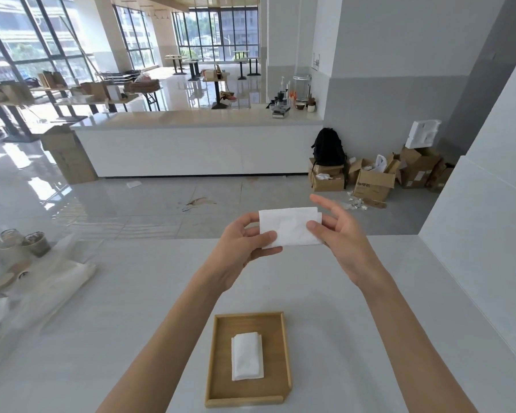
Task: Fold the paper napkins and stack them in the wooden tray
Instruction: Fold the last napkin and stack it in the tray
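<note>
Both hands, left (239, 248) and right (344, 236), pinch a folded napkin (289, 228) above the wooden tray (218, 353); no legible writing.

place: unfinished café | evidence: service counter (197, 144); bistro tables (245, 65); cardboard boxes (373, 181)

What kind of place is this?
Probably a café being set up: a long white counter with coffee gear, small tables by big windows, and opened cardboard boxes on the floor.
</note>
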